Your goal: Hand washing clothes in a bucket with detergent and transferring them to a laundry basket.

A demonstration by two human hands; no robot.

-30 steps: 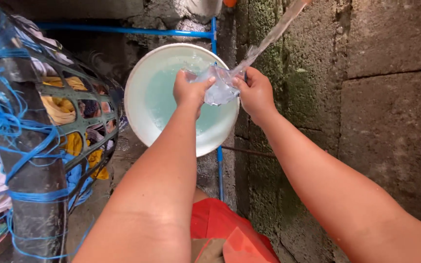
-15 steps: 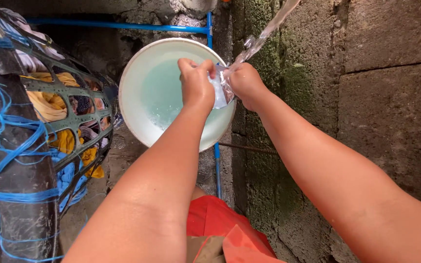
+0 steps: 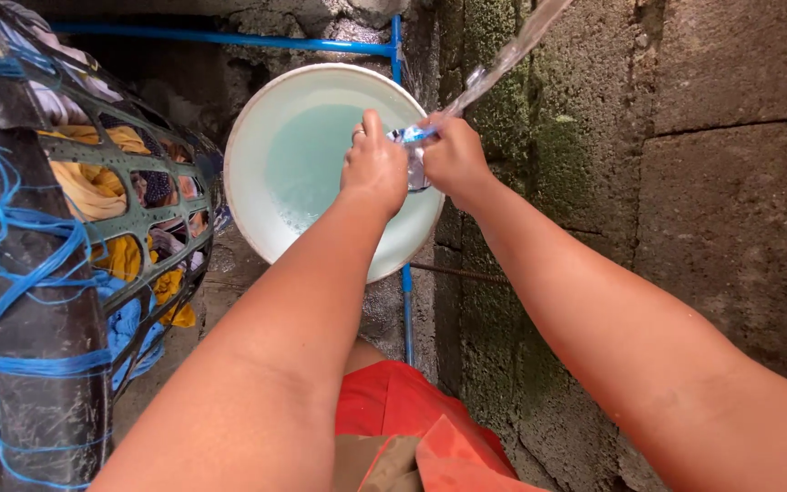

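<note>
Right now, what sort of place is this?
Probably an outdoor or backyard laundry and wash spot. Water stream falls past a mossy block wall into a white basin, where both hands hold a clear plastic bag; a mesh basket holds clothes.

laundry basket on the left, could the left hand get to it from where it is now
Probably yes. The left hand is gripping a small clear plastic bag over the basin, and nothing stands between it and the laundry basket. It would have to let go first.

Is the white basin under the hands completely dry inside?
No, the white basin holds pale, clear water, and a stream of water falls onto the clear plastic bag squeezed between both hands above it.
</note>
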